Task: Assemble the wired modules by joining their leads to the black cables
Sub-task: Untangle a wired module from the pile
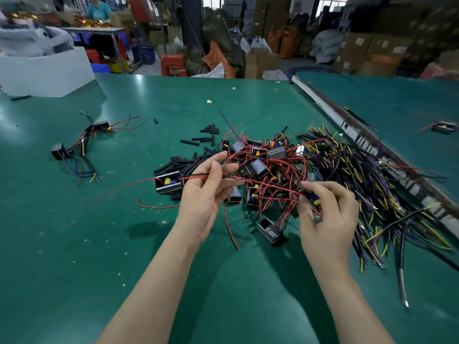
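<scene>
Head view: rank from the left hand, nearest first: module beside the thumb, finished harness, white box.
From the left hand:
1. Module, just left of the thumb.
2. Finished harness, farther left on the green table.
3. White box, far left corner.

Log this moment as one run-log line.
left hand: pinches red lead | right hand: grips wired module | pile of modules: on green table

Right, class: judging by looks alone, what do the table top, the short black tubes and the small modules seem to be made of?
Table top: green rubbery or vinyl mat, probably; smooth, with a soft sheen.
Short black tubes: matt flexible plastic, likely heat-shrink sleeving.
Small modules: glossy black cases, plastic by the look, though it could be metal.
</scene>
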